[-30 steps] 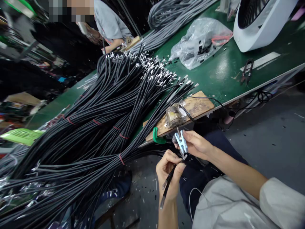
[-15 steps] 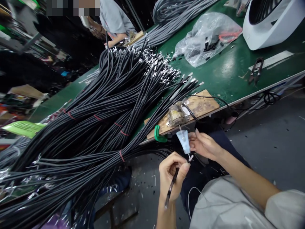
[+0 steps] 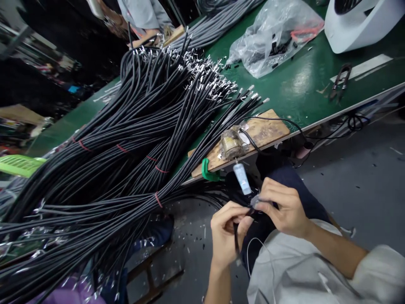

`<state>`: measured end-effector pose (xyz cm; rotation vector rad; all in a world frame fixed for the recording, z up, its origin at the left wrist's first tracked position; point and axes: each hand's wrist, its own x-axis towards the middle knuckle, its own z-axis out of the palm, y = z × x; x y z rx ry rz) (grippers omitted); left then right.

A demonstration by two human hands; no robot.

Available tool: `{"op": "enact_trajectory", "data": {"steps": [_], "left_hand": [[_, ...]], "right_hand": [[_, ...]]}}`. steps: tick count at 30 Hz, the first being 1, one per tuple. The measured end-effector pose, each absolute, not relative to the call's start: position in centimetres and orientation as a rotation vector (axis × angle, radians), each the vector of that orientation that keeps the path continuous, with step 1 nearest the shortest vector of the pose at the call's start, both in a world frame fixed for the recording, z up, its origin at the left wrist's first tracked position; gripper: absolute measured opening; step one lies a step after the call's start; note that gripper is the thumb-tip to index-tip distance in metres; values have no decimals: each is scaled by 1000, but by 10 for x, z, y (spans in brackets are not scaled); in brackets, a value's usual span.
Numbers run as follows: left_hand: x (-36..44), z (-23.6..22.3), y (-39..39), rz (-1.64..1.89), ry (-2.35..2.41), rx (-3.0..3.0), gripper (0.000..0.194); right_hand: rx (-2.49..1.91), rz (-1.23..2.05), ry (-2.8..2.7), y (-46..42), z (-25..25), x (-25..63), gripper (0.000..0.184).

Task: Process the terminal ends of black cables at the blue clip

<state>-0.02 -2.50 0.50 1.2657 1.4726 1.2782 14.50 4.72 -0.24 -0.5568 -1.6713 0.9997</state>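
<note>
My left hand is closed around a black cable near its end, with the cable hanging down past the palm. My right hand pinches the pale, blurred tip of that cable between thumb and finger, and the fingertips of both hands nearly meet. Just above them a light-blue tapered piece points down from the shaft of a small motor wrapped in clear tape. The motor sits on a wooden board at the table's edge, where a green clamp is fixed.
Large tied bundles of black cables with white stripped ends cover the left of the green table. A clear plastic bag holds small black pieces. Thread snips and a white fan-like housing lie right. A co-worker's sleeve shows behind.
My right hand has moved from beside the light-blue piece down to the cable's tip and now pinches it. My left hand still holds the cable. The view has shifted slightly.
</note>
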Motion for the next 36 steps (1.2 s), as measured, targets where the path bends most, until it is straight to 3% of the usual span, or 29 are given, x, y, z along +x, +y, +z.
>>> {"op": "enact_trajectory", "data": {"steps": [5,11,14,23,29,36], "left_hand": [[12,1,-34,1324,1647,1158,9],[14,2,-31,1260,1600,1112,29],[10,5,-30,1218,1570,1170,34],[3,16,-25,1042,1495,1071,44],[8,9,-27,1200,1481,1004,34],[22,8,-25,1433,1787,1165,23]], "right_hand": [[-712,1032,-1463,41,-18,127,17],[-569,2009,-777,31,-20,115,25],[-504,2205,-624,35,-22,118,29],[-459,1769,-1364,57,-22,142,21],[-549,1651,-1155,50,-25,129,26],[-854,1458,-1184,51,-16,141,17]]}}
